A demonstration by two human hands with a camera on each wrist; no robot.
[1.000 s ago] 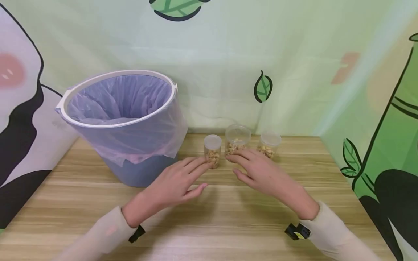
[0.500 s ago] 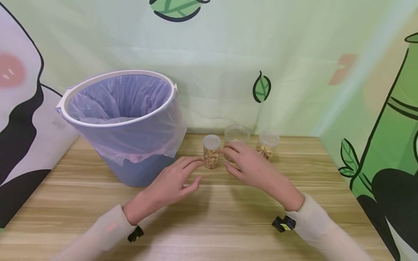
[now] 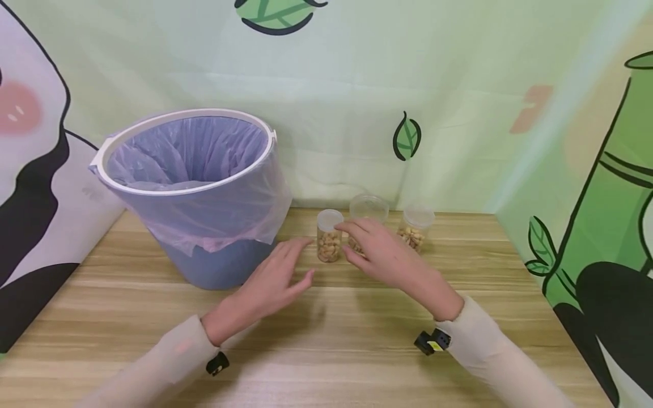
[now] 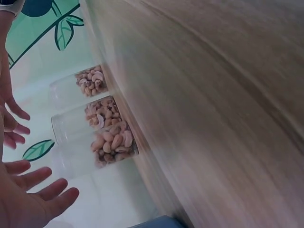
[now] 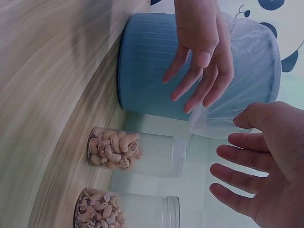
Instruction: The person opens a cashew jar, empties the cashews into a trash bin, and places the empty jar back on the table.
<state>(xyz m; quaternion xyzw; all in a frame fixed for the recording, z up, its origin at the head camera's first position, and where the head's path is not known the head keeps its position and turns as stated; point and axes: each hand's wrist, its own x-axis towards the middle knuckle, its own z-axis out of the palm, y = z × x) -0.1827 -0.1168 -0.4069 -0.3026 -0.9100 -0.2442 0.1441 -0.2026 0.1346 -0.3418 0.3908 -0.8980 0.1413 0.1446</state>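
Observation:
Three clear lidded jars partly filled with cashews stand in a row on the wooden table. The narrow left jar (image 3: 329,243) shows almost fully. My right hand (image 3: 380,252) hovers in front of the wider middle jar (image 3: 368,207), covering much of it, with loosely bent fingertips near the left jar's lid. Behind that hand is the right jar (image 3: 417,226). To the left of the narrow jar, my left hand (image 3: 270,280) is held with fingers extended and thumb apart, not touching it. The right wrist view shows a gap between my right hand (image 5: 280,166) and the jars.
A blue bin (image 3: 219,263) with a white rim and a translucent liner (image 3: 240,212) stands at the left, close behind my left hand. A printed curtain (image 3: 459,113) with leaves and pandas hangs at the table's back and sides. Each wrist carries a small black camera (image 3: 432,342).
My right hand has moved left across the middle jar toward the left jar. My left hand has drawn slightly back to the left, away from the narrow jar. The jars stay in place.

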